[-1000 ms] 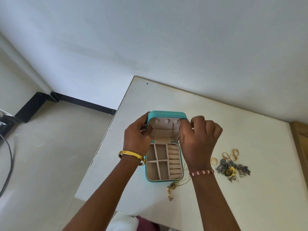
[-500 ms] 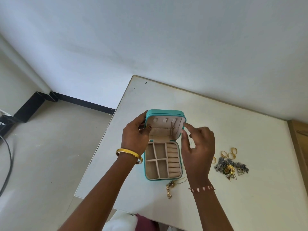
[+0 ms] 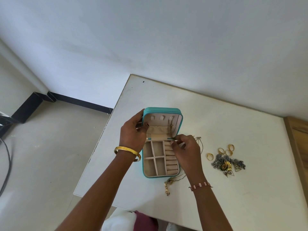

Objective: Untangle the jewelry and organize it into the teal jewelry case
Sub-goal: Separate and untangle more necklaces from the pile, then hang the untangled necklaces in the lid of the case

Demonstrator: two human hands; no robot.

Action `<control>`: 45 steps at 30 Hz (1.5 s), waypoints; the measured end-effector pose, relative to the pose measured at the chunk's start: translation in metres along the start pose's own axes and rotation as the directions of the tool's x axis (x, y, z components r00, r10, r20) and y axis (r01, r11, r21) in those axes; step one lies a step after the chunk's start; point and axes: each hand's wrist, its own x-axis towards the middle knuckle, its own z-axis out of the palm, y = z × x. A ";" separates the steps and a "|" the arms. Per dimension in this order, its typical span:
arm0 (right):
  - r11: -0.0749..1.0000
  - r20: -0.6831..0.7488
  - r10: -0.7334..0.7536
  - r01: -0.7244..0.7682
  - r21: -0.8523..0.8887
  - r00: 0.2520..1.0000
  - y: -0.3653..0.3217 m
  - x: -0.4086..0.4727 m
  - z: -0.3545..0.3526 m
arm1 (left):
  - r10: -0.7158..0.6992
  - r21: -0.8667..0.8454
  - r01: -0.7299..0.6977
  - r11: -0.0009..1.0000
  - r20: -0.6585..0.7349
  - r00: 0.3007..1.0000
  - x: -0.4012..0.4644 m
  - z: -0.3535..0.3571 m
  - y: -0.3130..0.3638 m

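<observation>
The teal jewelry case stands open on the white table, its beige lid upright and its divided tray facing me. My left hand grips the lid's left edge. A thin gold chain hangs from the right hook inside the lid. My right hand pinches the chain's lower end at the lid's bottom right corner. Another gold necklace lies just in front of the case. Several gold rings and a tangled pile of silver and gold pieces lie to the right.
The table's left edge runs close to the case, with bare floor beyond it. A wooden surface borders the table on the right. The wall rises right behind the table. White and maroon cloth shows at the near edge.
My right hand came down from the top right of the lid to its lower right corner and now pinches the chain's end. My left hand kept its hold on the lid.
</observation>
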 end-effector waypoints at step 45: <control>0.964 -0.222 0.038 0.023 0.266 0.974 -0.004 -0.045 -0.043 | -0.115 -0.114 0.100 0.988 -0.134 0.984 -0.039 -0.004 -0.007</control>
